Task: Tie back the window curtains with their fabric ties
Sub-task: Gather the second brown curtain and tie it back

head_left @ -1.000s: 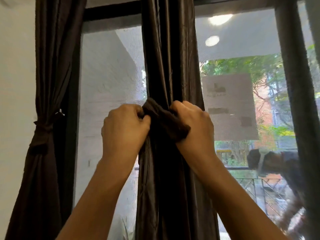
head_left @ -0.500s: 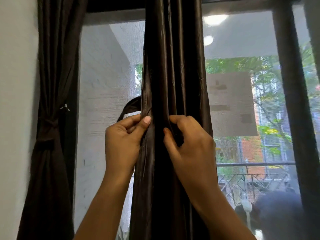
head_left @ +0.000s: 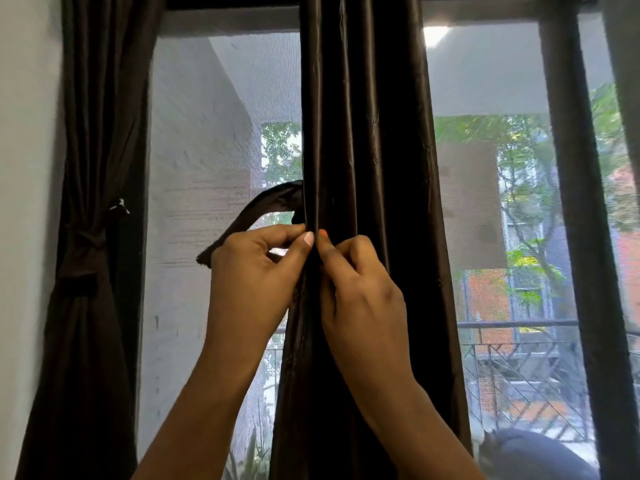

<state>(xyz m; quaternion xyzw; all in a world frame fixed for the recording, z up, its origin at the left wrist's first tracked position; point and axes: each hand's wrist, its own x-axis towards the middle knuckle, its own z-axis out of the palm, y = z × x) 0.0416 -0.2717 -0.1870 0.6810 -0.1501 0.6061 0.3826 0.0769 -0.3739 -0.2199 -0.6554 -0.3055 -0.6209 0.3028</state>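
Note:
A dark brown satin curtain [head_left: 367, 140] hangs gathered down the middle of the window. Its fabric tie [head_left: 263, 206] sticks out from behind the curtain's left edge and arches down behind my left hand [head_left: 252, 275]. The left hand pinches a front fold of the curtain between thumb and fingers. Right beside it, my right hand [head_left: 360, 292] pinches the same fold, thumb tips nearly touching. Where the tie goes behind the curtain is hidden.
At the far left a second dark curtain [head_left: 86, 306] is tied back against the white wall [head_left: 24, 168] with its own tie [head_left: 86, 237]. Behind the curtains is a screened window [head_left: 207, 168] with a dark frame post [head_left: 571, 202] on the right.
A second ago both hands held the tie bunched across the curtain's front. Now the tie hangs loose at the left edge and both hands pinch a curtain fold slightly higher.

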